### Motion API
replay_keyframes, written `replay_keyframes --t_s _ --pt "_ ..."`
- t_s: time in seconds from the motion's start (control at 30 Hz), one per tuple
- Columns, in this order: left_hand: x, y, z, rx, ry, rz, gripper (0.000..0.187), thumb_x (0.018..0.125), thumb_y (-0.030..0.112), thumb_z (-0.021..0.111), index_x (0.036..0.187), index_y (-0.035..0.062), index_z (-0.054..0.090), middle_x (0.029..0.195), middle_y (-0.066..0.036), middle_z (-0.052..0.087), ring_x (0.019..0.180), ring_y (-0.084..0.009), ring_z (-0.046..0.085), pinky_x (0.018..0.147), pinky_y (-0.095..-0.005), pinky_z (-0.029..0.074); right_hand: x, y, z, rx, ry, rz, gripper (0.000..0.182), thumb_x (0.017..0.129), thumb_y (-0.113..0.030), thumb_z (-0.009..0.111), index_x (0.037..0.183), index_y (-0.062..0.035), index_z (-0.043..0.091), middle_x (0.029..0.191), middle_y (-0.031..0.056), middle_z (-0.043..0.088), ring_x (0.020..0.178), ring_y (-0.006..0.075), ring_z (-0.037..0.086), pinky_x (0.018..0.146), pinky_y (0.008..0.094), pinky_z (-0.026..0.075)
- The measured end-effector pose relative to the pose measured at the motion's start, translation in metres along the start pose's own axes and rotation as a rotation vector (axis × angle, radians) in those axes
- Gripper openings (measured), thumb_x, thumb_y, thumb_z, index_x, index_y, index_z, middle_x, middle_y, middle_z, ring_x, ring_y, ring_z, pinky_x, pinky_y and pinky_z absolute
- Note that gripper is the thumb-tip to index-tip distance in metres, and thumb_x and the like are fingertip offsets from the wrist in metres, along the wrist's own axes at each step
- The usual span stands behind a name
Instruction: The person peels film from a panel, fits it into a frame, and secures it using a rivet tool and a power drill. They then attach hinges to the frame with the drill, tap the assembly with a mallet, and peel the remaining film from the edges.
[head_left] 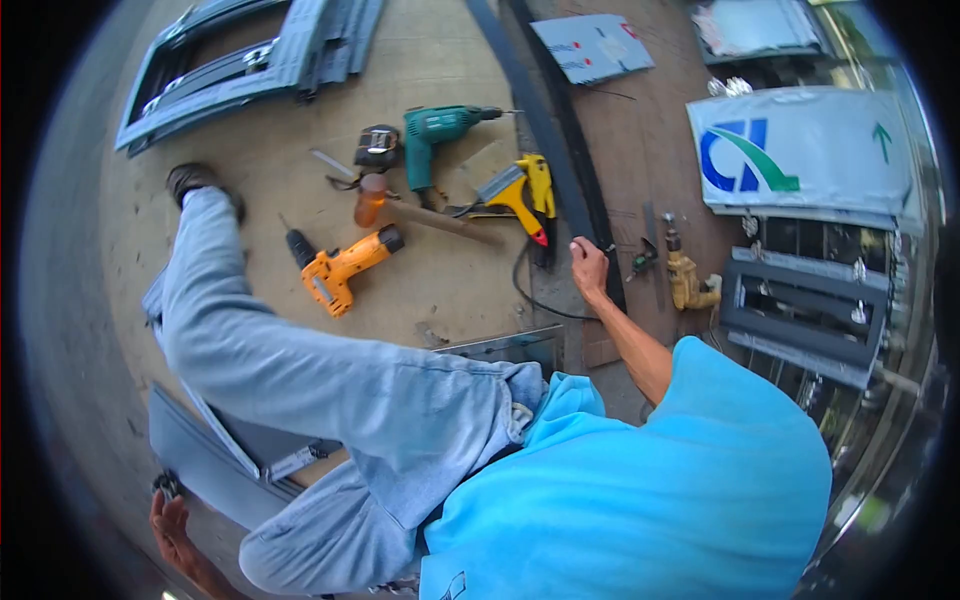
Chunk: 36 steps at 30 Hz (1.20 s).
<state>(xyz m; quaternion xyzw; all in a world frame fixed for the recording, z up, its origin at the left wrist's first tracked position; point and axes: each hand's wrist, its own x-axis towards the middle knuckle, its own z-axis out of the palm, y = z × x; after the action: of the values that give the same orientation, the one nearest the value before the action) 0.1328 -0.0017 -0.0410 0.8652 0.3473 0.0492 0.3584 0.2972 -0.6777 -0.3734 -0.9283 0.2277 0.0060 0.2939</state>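
My left hand (176, 528) is low at the left, its fingers bent around a small dark fitting (166, 486) at the corner of a grey panel (205, 470). On the other side, my right hand (589, 268) is closed beside a long black strip (570, 170); what its fingers hold, if anything, I cannot make out. A yellow-and-grey tool (512, 200) with a red tip lies just left of that hand, with a yellow glue gun (540, 183) against it. To the right are a small green-handled tool (643, 258) and a yellow power tool (690, 280).
On the board lie an orange cordless drill (340, 270), a green drill (435, 135), a hammer (430, 217) and a black tape measure (378, 147). Grey frames (200, 75) are stacked at upper left. A wrapped panel (800, 150) and a dark frame (805, 305) stand at right.
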Motion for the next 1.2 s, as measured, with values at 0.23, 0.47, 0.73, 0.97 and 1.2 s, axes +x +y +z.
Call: replay_keyframes --t_s 0.23,0.47,0.73,0.97,1.2 --pt "-0.161 0.166 0.053 -0.294 -0.295 0.623 0.035 0.085 0.022 0.051 0.115 0.0054 0.055 0.100 -0.010 0.058 0.081 -0.0235 0.060 0.070 -0.0319 0.049 0.123 -0.012 0.089 -0.158 -0.159 -0.102 0.054 0.071 -0.037 0.075 0.105 0.0005 0.056 0.095 0.0115 0.067 0.081 0.0231 0.064 0.070 0.0334 0.052" --pt "-0.264 0.070 0.001 -0.719 0.502 0.627 0.031 0.089 0.010 0.051 0.119 0.0041 0.052 0.098 -0.013 0.063 0.080 -0.0255 0.063 0.069 -0.0342 0.051 0.137 -0.074 0.066 -0.293 -0.206 -0.190 0.052 0.074 -0.034 0.073 0.108 0.0000 0.056 0.093 0.0102 0.065 0.076 0.0201 0.063 0.064 0.0308 0.050" --pt "-0.310 -0.328 0.166 -0.227 1.023 -0.696 0.017 0.091 0.013 0.050 0.095 0.0009 0.061 0.080 -0.014 0.066 0.078 -0.0213 0.066 0.068 -0.0316 0.053 0.120 -0.130 0.035 -0.270 -0.391 -0.207 0.049 0.077 -0.031 0.071 0.112 -0.0005 0.055 0.090 0.0087 0.064 0.071 0.0168 0.061 0.058 0.0278 0.048" --pt "-0.275 -0.388 0.230 0.373 0.546 -1.118 0.021 0.078 0.016 0.059 0.096 0.0071 0.065 0.090 -0.019 0.065 0.091 -0.0347 0.063 0.079 -0.0475 0.049 0.079 -0.274 -0.043 0.125 -0.356 -0.420 0.038 0.084 -0.027 0.065 0.111 -0.0017 0.054 0.080 0.0059 0.059 0.054 0.0066 0.050 0.043 0.0178 0.037" --pt "-0.290 -0.395 0.227 0.365 0.360 -1.037 0.019 0.081 0.017 0.052 0.081 0.0059 0.068 0.087 -0.019 0.065 0.083 -0.0395 0.062 0.073 -0.0474 0.049 -0.034 -0.449 -0.118 0.754 -0.599 -0.751 0.025 0.093 -0.033 0.053 0.087 -0.0093 0.047 0.055 -0.0036 0.038 0.035 0.0023 0.031 0.032 0.0181 0.028"
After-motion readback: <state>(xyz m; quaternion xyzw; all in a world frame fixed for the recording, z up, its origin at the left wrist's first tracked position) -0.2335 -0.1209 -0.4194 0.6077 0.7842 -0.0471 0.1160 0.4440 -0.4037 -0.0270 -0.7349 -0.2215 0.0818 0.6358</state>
